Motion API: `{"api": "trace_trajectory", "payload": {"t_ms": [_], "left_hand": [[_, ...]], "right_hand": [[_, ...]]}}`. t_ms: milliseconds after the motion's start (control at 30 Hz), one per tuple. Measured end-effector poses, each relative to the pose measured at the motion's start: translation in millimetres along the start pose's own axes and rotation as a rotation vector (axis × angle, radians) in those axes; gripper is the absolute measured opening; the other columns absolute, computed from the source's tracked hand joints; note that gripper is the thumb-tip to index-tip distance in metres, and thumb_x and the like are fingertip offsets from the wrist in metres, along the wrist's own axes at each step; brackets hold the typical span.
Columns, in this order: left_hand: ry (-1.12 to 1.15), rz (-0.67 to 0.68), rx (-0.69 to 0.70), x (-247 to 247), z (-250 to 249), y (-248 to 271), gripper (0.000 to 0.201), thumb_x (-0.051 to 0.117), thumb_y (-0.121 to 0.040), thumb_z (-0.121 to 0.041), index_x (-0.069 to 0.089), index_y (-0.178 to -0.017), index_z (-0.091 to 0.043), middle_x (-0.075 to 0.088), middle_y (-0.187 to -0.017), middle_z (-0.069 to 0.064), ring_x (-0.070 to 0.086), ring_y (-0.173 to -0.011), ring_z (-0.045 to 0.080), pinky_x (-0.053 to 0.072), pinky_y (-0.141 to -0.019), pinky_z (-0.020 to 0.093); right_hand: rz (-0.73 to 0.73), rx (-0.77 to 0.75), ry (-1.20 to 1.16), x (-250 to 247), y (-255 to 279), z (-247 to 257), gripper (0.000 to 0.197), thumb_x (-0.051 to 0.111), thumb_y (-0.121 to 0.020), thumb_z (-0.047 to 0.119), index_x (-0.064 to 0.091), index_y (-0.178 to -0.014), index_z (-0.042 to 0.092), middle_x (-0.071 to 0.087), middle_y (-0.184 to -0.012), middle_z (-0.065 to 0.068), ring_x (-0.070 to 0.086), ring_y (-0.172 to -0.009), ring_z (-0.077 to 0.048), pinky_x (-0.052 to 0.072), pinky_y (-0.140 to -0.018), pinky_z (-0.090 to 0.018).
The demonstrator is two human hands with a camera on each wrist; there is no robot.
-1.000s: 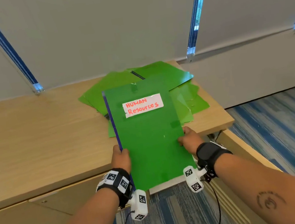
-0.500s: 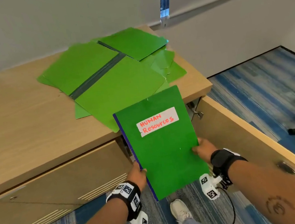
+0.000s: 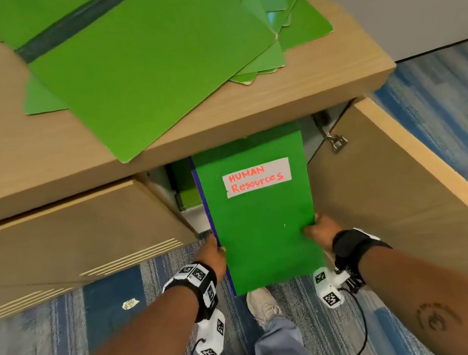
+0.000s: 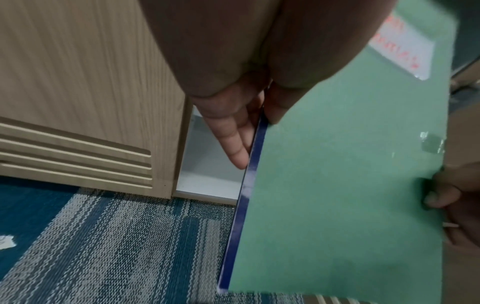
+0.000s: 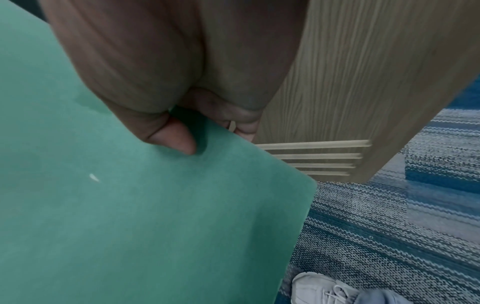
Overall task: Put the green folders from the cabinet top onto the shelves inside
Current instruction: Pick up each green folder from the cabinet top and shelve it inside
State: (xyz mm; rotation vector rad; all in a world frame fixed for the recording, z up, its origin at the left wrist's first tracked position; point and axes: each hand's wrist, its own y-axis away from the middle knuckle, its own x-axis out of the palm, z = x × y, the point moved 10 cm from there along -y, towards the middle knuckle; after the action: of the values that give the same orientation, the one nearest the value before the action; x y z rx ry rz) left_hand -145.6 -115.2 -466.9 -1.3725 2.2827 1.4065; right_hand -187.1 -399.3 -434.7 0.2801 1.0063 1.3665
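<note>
Labelled folder (image 3: 261,209) lowered off cabinet top (image 3: 319,87) (far edge under it); left grip (image 3: 214,252), right grip (image 3: 321,229) pinching sides.

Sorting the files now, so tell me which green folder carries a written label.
The folder held by both hands at the open cabinet: its white label reads "HUMAN Resources". The green folders on the cabinet top show none.

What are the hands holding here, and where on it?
Both grip the Human Resources folder near its lower end: left hand pinching the blue spine edge, right hand pinching the opposite long edge.
</note>
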Motion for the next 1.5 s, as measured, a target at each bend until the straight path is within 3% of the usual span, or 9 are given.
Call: {"api": "trace_trajectory", "payload": {"t_ms": [167, 300, 467, 600, 733, 900, 1167, 1367, 1500], "left_hand": [[0.068, -0.077, -0.023, -15, 0, -43, 0.026, 0.044, -0.095, -0.01, 0.048, -0.119, -0.017, 0.064, -0.115, 0.009, 0.062, -0.1, 0.029, 0.051, -0.092, 0.04], [0.191, -0.212, -0.001, -47, -9, -71, 0.056, 0.057, -0.087, -0.011, 0.038, -0.137, -0.027, 0.061, -0.125, 0.005, 0.062, -0.11, 0.027, 0.05, -0.097, 0.039], [-0.049, -0.176, 0.005, -65, -24, -85, 0.114, 0.082, -0.067, -0.041, 0.007, -0.152, -0.032, 0.007, -0.156, 0.011, 0.019, -0.144, 0.029, 0.018, -0.119, 0.031], [-0.319, -0.111, 0.023, -64, -33, -95, 0.131, 0.085, -0.052, -0.054, -0.001, -0.15, -0.039, -0.012, -0.155, 0.011, -0.003, -0.146, 0.037, 0.01, -0.12, 0.042], [-0.456, -0.006, 0.01, -62, -32, -109, 0.138, 0.083, -0.046, -0.061, -0.008, -0.147, -0.043, -0.012, -0.155, 0.009, -0.012, -0.144, 0.041, 0.012, -0.118, 0.055], [-0.639, -0.015, 0.036, -69, -34, -127, 0.115, 0.076, -0.067, -0.046, -0.001, -0.151, -0.032, 0.007, -0.155, 0.015, 0.004, -0.144, 0.042, 0.015, -0.118, 0.048], [-0.79, -0.124, 0.098, -75, -45, -144, 0.085, 0.058, -0.083, -0.015, 0.009, -0.151, -0.027, 0.015, -0.157, 0.012, 0.014, -0.143, 0.041, 0.016, -0.118, 0.049], [-0.764, -0.133, 0.109, -75, -43, -150, 0.08, 0.061, -0.085, -0.042, 0.015, -0.15, -0.031, 0.021, -0.155, 0.009, 0.024, -0.14, 0.037, 0.023, -0.114, 0.048], [-0.759, -0.147, 0.12, -74, -40, -155, 0.074, 0.054, -0.089, -0.046, 0.015, -0.15, -0.031, 0.02, -0.157, 0.006, 0.023, -0.141, 0.035, 0.021, -0.114, 0.047]], "right_hand": [[-0.053, -0.016, -0.058, 7, -46, 5, 0.037, 0.055, -0.082, -0.005, 0.053, -0.116, 0.008, 0.067, -0.113, -0.017, 0.062, -0.089, -0.025, 0.051, -0.08, -0.034], [-0.12, -0.088, -0.139, 9, -81, 44, 0.029, 0.055, -0.085, -0.006, 0.047, -0.108, 0.01, 0.062, -0.102, -0.014, 0.055, -0.082, -0.021, 0.043, -0.061, -0.024], [-0.13, -0.207, -0.131, 22, -123, 97, 0.036, 0.051, -0.08, -0.006, 0.056, -0.087, 0.029, 0.066, -0.096, -0.007, 0.058, -0.07, -0.021, 0.046, -0.062, -0.026], [-0.162, -0.235, -0.073, 26, -148, 123, 0.045, 0.051, -0.08, -0.007, 0.055, -0.121, 0.011, 0.058, -0.097, -0.008, 0.055, -0.075, -0.024, 0.043, -0.063, -0.029], [-0.181, -0.249, -0.088, 31, -165, 140, 0.041, 0.05, -0.084, -0.012, 0.054, -0.123, 0.0, 0.063, -0.113, -0.02, 0.055, -0.086, -0.024, 0.041, -0.07, -0.024], [-0.148, -0.146, 0.226, 34, -179, 145, 0.033, 0.04, -0.095, 0.007, 0.06, -0.121, 0.002, 0.06, -0.126, -0.015, 0.054, -0.118, -0.032, 0.043, -0.097, -0.032], [-0.054, -0.205, 0.627, 61, -191, 173, 0.026, 0.039, -0.099, 0.013, 0.063, -0.105, 0.005, 0.063, -0.12, -0.016, 0.058, -0.113, -0.032, 0.045, -0.097, -0.034], [-0.097, -0.191, 0.523, 64, -189, 180, 0.032, 0.031, -0.101, 0.003, 0.054, -0.122, 0.0, 0.054, -0.131, -0.019, 0.052, -0.121, -0.03, 0.037, -0.102, -0.034], [-0.019, -0.23, 0.578, 80, -191, 187, 0.033, 0.03, -0.101, 0.005, 0.04, -0.071, 0.017, 0.051, -0.098, -0.018, 0.048, -0.091, -0.022, 0.039, -0.086, -0.033]]}}
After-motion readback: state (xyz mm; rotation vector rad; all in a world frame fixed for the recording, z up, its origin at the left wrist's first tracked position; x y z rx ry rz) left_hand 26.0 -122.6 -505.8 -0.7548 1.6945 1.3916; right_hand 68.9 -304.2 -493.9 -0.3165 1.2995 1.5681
